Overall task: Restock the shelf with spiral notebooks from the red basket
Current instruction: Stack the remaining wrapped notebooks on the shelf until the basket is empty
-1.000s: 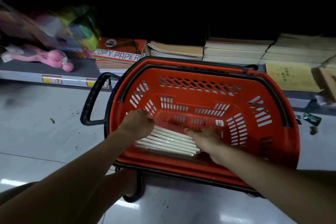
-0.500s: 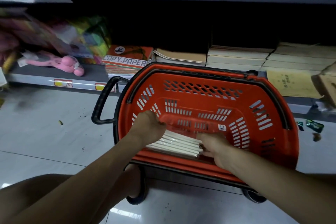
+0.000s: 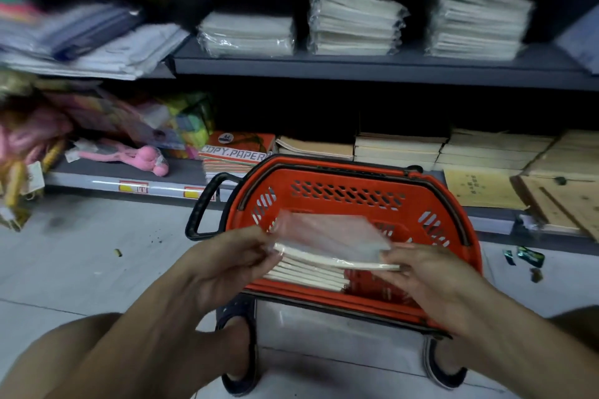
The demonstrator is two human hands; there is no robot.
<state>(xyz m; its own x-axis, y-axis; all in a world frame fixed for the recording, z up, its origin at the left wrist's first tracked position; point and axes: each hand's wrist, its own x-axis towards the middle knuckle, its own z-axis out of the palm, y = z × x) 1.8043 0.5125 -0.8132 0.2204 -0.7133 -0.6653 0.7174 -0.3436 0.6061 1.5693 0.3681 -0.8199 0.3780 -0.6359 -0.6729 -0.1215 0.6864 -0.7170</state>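
A red basket [image 3: 453,204] stands on the floor in front of the shelves. Above its near edge I hold a plastic-wrapped pack of spiral notebooks [image 3: 330,243] level, my left hand [image 3: 227,261] gripping its left end and my right hand [image 3: 421,269] its right end. More notebooks [image 3: 304,274] lie in the basket just below the pack. On the grey upper shelf [image 3: 372,70] sit three wrapped stacks of like notebooks, one of them at centre [image 3: 353,19].
The lower shelf holds a copy-paper pack [image 3: 236,152], tan pads [image 3: 398,147] and a pink toy [image 3: 142,157]. The basket's black handle [image 3: 202,204] sticks out left. My sandalled feet [image 3: 240,350] stand just behind the basket on the tiled floor.
Both hands have lifted the wrapped pack out of the basket, up to its rim. The view has tilted up, bringing the upper shelf into sight.
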